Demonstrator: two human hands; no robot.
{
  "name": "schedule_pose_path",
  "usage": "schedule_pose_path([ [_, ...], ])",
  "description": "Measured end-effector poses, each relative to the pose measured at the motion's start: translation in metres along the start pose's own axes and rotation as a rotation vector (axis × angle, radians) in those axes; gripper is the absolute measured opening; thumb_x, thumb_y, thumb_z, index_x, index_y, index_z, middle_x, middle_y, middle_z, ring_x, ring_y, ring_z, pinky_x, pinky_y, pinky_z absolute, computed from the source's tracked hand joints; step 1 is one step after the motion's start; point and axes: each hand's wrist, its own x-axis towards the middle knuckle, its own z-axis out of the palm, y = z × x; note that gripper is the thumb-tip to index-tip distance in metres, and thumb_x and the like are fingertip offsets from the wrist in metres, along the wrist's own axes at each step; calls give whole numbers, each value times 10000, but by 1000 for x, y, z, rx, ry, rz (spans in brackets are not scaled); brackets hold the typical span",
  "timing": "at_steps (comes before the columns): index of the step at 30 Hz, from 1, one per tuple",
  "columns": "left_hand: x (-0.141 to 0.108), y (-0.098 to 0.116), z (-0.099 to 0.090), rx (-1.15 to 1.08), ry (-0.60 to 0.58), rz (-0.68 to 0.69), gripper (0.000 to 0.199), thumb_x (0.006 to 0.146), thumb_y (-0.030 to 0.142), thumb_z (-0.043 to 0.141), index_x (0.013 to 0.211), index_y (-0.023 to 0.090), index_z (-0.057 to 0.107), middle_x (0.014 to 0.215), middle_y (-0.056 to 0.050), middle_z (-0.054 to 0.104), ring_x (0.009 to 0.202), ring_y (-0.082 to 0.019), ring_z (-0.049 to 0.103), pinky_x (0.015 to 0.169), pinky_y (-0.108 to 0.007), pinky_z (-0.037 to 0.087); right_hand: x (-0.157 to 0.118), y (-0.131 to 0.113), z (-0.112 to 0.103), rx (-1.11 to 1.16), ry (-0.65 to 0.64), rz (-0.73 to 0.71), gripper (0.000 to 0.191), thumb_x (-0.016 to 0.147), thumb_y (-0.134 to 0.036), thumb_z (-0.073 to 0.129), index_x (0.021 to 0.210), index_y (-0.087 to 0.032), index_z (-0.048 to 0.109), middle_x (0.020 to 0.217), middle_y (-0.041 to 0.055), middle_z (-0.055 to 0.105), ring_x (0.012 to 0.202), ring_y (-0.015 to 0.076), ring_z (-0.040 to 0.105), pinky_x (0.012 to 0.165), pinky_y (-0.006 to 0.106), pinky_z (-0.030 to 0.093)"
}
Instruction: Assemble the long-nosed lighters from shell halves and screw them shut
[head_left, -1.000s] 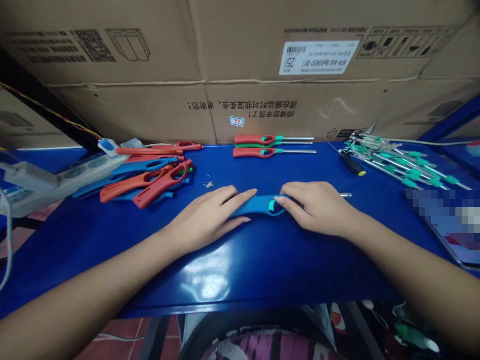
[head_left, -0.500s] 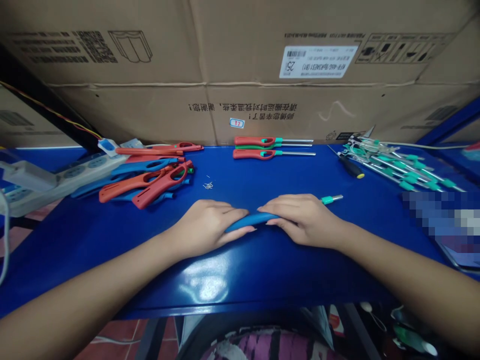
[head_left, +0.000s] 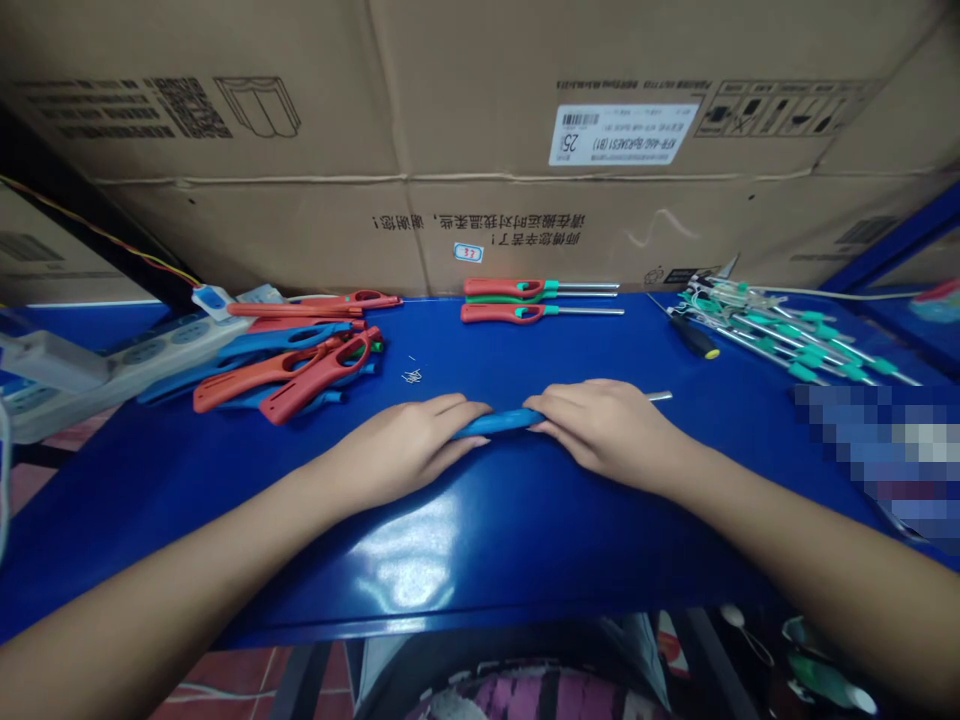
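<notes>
A blue lighter handle (head_left: 501,422) is held just above the blue table, lying crosswise between both hands. My left hand (head_left: 416,440) is closed round its left end. Fingers of my right hand (head_left: 611,425) wrap its right part, and a metal tube tip (head_left: 660,396) sticks out beyond that hand. The handle's ends are hidden under the fingers. Behind the hands lie assembled lighters with red handles (head_left: 501,314) and metal tubes. Some small thin metal pieces (head_left: 411,377) lie on the table beyond my left hand.
Red and blue handles (head_left: 319,375) are heaped at the left beside a power strip (head_left: 169,345). At the right are metal tubes with green parts (head_left: 806,345), a black screwdriver (head_left: 694,335) and a blurred-out object. A cardboard box (head_left: 300,220) stands behind the blue table (head_left: 525,540).
My right hand has shifted slightly left along with the tube. The green part that showed beyond it is now hidden, and only the metal tip shows. The view has shifted slightly.
</notes>
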Motion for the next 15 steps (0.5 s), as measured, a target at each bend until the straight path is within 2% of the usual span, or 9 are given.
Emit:
schedule_pose_path([
  [2, 0, -1, -3, 70, -6, -1, 352, 1048, 364, 442, 1319, 181, 572, 1149, -94, 687, 973, -220, 711, 855, -339, 586, 0, 6, -5, -33, 12, -31, 307, 1029, -343, 482, 1176, -161, 680, 1018, 90, 741, 893, 233, 685, 767, 357, 490],
  [4, -1, -6, -8, 156, 12, -1, 357, 1050, 360, 424, 1303, 161, 579, 1139, -102, 687, 961, -240, 712, 833, -367, 594, -3, 21, -13, -33, -4, -60, 316, 996, -414, 546, 1173, -188, 678, 1091, 93, 727, 1003, 249, 658, 901, 400, 467],
  [6, -2, -13, -13, 217, 31, -6, 361, 1050, 358, 413, 1291, 150, 584, 1125, -105, 687, 945, -248, 712, 809, -375, 597, -8, 42, -21, -50, 3, -10, 374, 937, -458, 632, 1208, -200, 655, 1172, 102, 702, 1097, 273, 623, 996, 455, 421],
  [7, -2, -16, -16, 233, 41, -11, 363, 1050, 360, 411, 1288, 147, 583, 1117, -106, 686, 932, -246, 713, 792, -368, 597, -11, 52, -25, -62, 16, 20, 380, 914, -468, 657, 1183, -200, 660, 1161, 102, 705, 1096, 280, 623, 1011, 477, 406],
  [10, -3, -24, -21, 262, 68, -26, 381, 1049, 381, 404, 1288, 141, 579, 1110, -108, 685, 908, -243, 716, 743, -351, 594, -17, 73, -32, -72, 16, 59, 239, 936, -432, 623, 1012, -217, 694, 1043, 70, 734, 1016, 259, 648, 1061, 521, 352],
  [12, -3, -26, -22, 274, 82, -22, 387, 1053, 391, 393, 1282, 141, 580, 1103, -105, 686, 900, -241, 715, 720, -341, 589, -18, 76, -33, -61, 33, 46, 207, 966, -396, 584, 955, -226, 702, 986, 53, 743, 966, 238, 659, 1071, 516, 345],
  [15, -2, -24, -23, 281, 95, 10, 376, 1058, 385, 378, 1270, 149, 581, 1091, -96, 690, 880, -215, 710, 695, -304, 576, -14, 66, -32, -23, 88, -26, 201, 988, -348, 553, 973, -228, 714, 978, 46, 755, 953, 217, 669, 1067, 483, 367],
])
